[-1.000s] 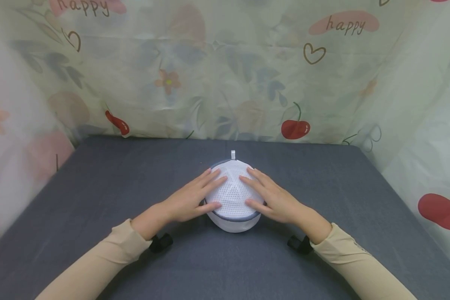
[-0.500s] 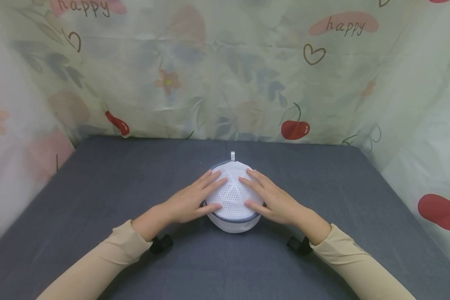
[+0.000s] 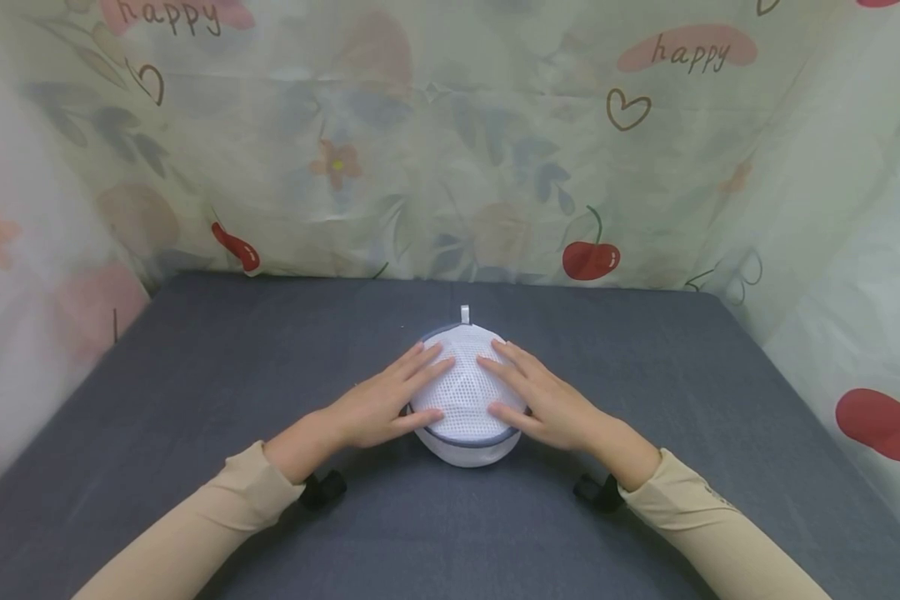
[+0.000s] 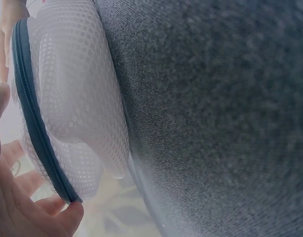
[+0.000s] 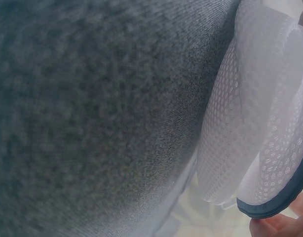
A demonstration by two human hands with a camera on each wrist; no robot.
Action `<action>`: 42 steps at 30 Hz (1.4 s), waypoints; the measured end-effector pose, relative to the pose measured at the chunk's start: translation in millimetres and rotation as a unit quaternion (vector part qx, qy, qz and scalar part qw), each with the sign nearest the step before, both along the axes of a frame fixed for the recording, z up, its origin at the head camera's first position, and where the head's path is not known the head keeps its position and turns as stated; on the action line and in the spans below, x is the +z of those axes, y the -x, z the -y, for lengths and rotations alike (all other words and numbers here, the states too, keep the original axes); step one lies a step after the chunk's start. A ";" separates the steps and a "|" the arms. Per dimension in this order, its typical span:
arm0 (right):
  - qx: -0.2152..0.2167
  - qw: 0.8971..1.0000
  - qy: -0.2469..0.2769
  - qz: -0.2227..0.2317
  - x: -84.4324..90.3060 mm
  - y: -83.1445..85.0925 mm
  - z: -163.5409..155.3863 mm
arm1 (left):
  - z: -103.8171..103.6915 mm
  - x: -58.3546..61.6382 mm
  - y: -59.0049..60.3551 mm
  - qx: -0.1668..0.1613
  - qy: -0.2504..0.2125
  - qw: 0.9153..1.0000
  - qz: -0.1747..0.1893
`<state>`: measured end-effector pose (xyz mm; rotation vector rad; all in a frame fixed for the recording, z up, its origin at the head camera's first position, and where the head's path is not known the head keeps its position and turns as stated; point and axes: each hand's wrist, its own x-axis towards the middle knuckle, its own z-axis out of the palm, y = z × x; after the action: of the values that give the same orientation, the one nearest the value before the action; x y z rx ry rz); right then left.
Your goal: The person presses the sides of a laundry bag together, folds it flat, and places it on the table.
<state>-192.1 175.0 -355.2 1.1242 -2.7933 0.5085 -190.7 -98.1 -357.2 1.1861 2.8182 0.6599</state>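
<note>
Dark grey fabric tabletop (image 3: 195, 375) under a pale curtain printed with cherries and hearts (image 3: 450, 150), with a round white mesh laundry pouch with a dark grey zipper rim (image 3: 462, 392) at centre. Almost no change over the last second: left hand (image 3: 381, 400) and right hand (image 3: 544, 400) still flat, fingers straight, pressing the pouch's dome from either side, hands apart, so a steady hold, no new step. No long axis, dome up, small white loop tab (image 3: 465, 313) pointing to the far edge.

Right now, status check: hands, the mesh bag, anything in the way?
Left hand and right hand flat on the white mesh bag, fingers straight. Bag domed, dark zip rim, on grey table. Nothing around it.
</note>
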 end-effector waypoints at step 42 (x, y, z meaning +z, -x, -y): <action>0.006 1.000 -0.015 0.015 -4.8 -1.7 1.6 | -2.8 -6.1 1.0 0.003 0.033 0.999 0.022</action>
<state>-190.4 173.4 -360.0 1.1503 -2.8303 0.4902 -191.8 -95.3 -363.3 1.1379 2.7863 0.5798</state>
